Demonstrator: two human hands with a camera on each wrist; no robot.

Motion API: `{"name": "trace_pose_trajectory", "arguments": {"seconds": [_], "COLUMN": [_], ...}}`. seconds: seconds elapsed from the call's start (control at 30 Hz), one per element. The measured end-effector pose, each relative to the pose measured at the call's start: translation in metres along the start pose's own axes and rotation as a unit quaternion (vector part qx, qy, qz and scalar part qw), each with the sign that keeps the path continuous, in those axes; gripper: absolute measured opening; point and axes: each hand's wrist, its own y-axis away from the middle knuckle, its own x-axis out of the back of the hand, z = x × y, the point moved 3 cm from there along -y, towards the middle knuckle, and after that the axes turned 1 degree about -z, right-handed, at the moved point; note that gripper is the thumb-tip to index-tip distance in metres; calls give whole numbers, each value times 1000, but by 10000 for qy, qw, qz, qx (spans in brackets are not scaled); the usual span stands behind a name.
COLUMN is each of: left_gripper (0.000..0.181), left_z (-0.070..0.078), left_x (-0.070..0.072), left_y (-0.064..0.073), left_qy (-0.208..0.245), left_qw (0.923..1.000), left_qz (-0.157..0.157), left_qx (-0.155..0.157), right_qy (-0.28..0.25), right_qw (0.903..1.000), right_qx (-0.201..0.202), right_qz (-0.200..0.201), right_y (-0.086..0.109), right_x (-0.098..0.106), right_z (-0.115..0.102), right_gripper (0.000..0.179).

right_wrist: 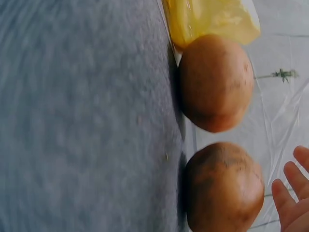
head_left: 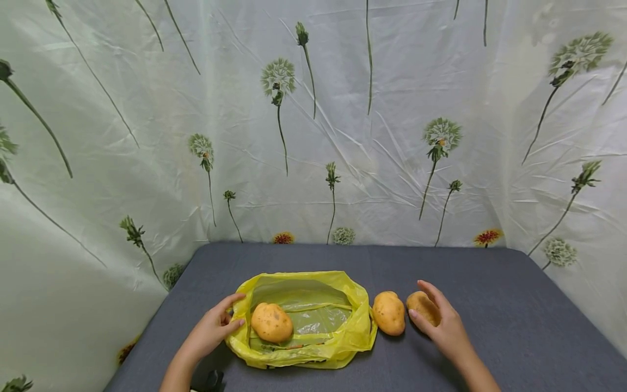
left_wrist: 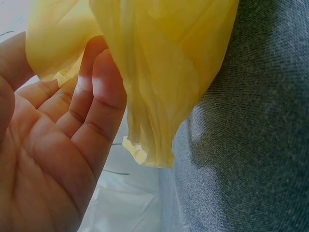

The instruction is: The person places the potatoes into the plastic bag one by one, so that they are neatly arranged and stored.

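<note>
A yellow plastic bag (head_left: 360, 329) lies with its mouth spread wide, one potato (head_left: 271, 322) inside near its left side. At the bag's left rim, my left hand (head_left: 209, 326) holds the thin plastic between thumb and fingers; the left wrist view shows the bag's crumpled corner (left_wrist: 154, 116) hanging beside the fingers. Just outside the bag's right end sits a second potato (head_left: 389, 313). A third potato (head_left: 422, 308) is to its right, with my right hand (head_left: 444, 322) around it, thumb and fingers spread. In the right wrist view, the visible fingertips (right_wrist: 282, 193) stand apart from this potato.
Everything rests on a dark grey cloth-covered table (head_left: 514, 326). Behind and at the sides hangs a pale curtain (head_left: 343, 136) printed with dandelions. A small black object (head_left: 214, 379) shows by the left wrist at the bottom edge.
</note>
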Motion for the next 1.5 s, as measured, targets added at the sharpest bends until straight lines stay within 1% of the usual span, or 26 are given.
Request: {"name": "trace_pose_trajectory", "arguments": {"seconds": [0.13, 0.23, 0.43, 0.53, 0.77, 0.87, 0.97, 1.07, 1.17, 1.3, 1.5], "left_gripper": [55, 54, 56, 56, 56, 55, 56, 57, 57, 57, 57], "left_z": [-1, -1, -2, -2, 0, 1, 1, 2, 4, 4, 3], "left_x": [0, -1, -1, -1, -1, -1, -1, 0, 0, 1, 0], "left_y": [0, 0, -1, -1, -1, -1, -1, -1, 0, 0, 0], "left_qy": [20, 8, 31, 47, 44, 71, 113, 119, 115, 139, 197], "left_qw": [10000, 10000, 9999, 9999, 9999, 9999, 9998, 9997, 9996, 9998, 9997], "left_qz": [-8, -25, -63, -71, -91, -113, -142, -168, -163, -130, -108], "left_qx": [11, -17, -75, -80, -88, -96, -102, -162, -189, -114, -104], "right_qy": [9, 135, 243, 278, 517, 639, 721, 723, 703, 741, 816], "right_qw": [10000, 9999, 9996, 9994, 9973, 9944, 9900, 9881, 9887, 9886, 9897], "right_qx": [-22, -48, -35, -116, -501, -769, -1038, -1099, -1066, -1096, -1068], "right_qz": [-13, -2, 144, 163, -152, -334, -633, -791, -788, -721, -485], "right_y": [2, 3, 8, 11, 15, 16, 16, 15, 15, 16, 16], "right_x": [4, 6, 7, 6, 6, 6, 4, 3, 2, 3, 5], "right_z": [8, 15, 24, 29, 37, 39, 40, 41, 42, 43, 43], "right_gripper": [62, 62, 61, 61, 60, 62, 64, 65, 64, 63, 63]}}
